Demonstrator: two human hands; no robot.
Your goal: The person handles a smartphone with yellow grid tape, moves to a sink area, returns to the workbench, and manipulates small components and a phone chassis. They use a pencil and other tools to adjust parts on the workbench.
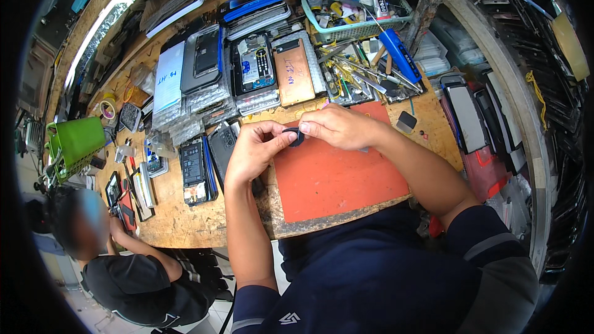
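Note:
Both hands meet over the far left part of an orange-red mat (337,179) on the wooden bench. Between them is a small black rounded piece (297,138), too small and covered to name its kind. My left hand (253,149) pinches its left side between thumb and fingers. From the right, my right hand (342,127) closes on the upper edge of the same piece, thumb toward the left hand. Left of my left wrist lies a dark phone back panel (223,146), partly behind the hand.
Phones with their insides exposed (193,170) lie left of the mat. Stacked phone parts and bubble wrap (216,96) stand behind. Tweezers and loose tools (365,68) lie beside a blue pen-shaped tool (400,55), near a green basket (356,28). Another person (133,278) sits at left.

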